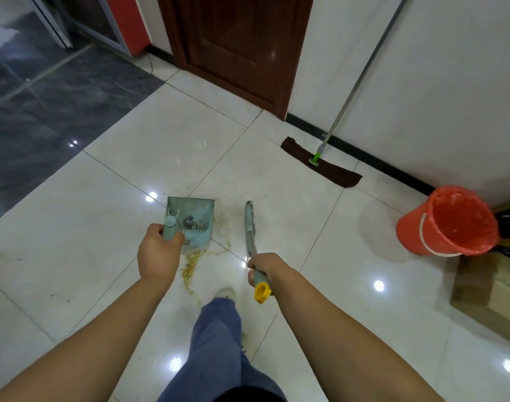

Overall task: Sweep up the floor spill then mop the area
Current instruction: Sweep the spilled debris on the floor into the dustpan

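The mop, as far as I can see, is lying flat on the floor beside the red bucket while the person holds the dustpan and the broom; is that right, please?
Not quite. The mop is not lying flat: its pad rests on the floor and its handle leans up against the white wall, some way from the red bucket. The rest holds: the left hand grips the dustpan and the right hand the broom, as the head view shows.

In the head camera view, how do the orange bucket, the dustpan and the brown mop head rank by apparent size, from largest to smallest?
1. orange bucket: largest.
2. and 3. brown mop head and dustpan: unsure. The mop head is longer but thin and lies farther away; the left hand hides part of the dustpan.
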Motion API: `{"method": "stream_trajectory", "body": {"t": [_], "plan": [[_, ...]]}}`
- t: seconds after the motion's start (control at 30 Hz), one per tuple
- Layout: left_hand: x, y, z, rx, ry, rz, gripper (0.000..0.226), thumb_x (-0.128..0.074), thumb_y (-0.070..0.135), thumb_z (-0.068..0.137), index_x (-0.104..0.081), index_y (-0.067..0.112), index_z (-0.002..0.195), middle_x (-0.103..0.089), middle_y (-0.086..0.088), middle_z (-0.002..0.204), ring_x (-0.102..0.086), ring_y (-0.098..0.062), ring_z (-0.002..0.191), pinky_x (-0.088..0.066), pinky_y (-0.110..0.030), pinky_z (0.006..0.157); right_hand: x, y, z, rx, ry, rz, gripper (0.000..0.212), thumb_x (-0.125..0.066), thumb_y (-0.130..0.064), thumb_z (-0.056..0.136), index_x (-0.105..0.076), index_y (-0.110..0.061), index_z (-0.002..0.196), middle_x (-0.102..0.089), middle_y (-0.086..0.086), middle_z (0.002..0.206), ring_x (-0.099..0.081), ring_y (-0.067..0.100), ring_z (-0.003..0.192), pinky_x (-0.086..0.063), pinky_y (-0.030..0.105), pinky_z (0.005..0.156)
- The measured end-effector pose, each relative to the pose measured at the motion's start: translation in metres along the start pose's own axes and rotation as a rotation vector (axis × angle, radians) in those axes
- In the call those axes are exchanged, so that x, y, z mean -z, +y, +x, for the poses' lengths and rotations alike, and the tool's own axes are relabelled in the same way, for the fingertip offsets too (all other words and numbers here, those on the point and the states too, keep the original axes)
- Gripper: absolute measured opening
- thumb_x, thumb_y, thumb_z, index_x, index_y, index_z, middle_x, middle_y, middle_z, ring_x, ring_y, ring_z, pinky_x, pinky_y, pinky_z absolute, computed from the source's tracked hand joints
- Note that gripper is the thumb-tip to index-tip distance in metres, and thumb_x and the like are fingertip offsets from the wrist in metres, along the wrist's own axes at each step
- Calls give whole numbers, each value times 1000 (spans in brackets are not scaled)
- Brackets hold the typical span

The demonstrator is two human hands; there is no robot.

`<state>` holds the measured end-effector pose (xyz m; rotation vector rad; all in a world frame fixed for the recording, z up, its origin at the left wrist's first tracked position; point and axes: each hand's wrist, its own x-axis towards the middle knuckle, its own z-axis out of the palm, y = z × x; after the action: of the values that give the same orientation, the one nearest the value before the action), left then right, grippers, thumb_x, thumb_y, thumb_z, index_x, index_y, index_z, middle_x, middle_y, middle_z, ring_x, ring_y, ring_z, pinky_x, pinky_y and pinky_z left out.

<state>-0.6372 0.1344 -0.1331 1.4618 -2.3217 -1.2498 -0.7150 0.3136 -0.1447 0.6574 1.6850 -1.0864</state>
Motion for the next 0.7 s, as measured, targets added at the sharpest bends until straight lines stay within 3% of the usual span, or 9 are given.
{"method": "stream_trajectory", "body": {"t": [0.13, 0.23, 0.37, 0.47, 0.6, 0.7], "plan": [[-13, 18, -1, -43, -25, -3, 15, -59, 20, 90, -52, 9, 96, -60, -11, 84, -59, -29, 73, -34, -22, 49, 40, 4, 9, -47, 61, 115, 29, -46, -3, 94, -49, 4, 122, -48, 11, 64, -48, 16, 39, -38, 13, 33], [-29, 32, 2, -79, -53, -4, 13, -59, 21, 91, -51, 11, 95, -58, -8, 81, -57, -27, 73, -33, -22, 50, 74, 7, 19, -54, 140, 152, 28, -46, -2, 93, -48, 5, 121, -47, 12, 62, -45, 19, 46, -38, 15, 33], [-53, 46, 13, -103, -97, -16, 13, -58, 23, 91, -52, 12, 93, -58, -7, 77, -59, -29, 71, -37, -24, 52, 119, 8, 28, -94, 208, 163, 9, -44, -3, 96, -43, 3, 103, -43, 11, 63, -41, 19, 49, -35, 12, 30], [-71, 61, 23, -113, -122, -24, 13, -59, 22, 91, -53, 11, 93, -58, -7, 76, -58, -27, 70, -41, -26, 56, 153, 6, 33, -107, 259, 189, 9, -42, 0, 97, -39, 4, 104, -43, 12, 65, -41, 20, 50, -37, 13, 29], [-91, 82, 35, -131, -151, -43, 13, -60, 20, 90, -53, 9, 91, -58, -8, 77, -56, -25, 69, -44, -28, 59, 192, -6, 39, -119, 332, 125, 6, -40, 0, 98, -38, 5, 101, -42, 11, 63, -46, 20, 26, -29, 9, 22], [-106, 98, 51, -135, -163, -27, 14, -61, 20, 90, -53, 8, 90, -56, -7, 74, -54, -25, 67, -48, -34, 63, 214, -16, 49, -130, 326, 161, 21, -40, 0, 98, -44, 3, 78, -46, 12, 37, -41, 14, 16, -29, 8, 23]]}}
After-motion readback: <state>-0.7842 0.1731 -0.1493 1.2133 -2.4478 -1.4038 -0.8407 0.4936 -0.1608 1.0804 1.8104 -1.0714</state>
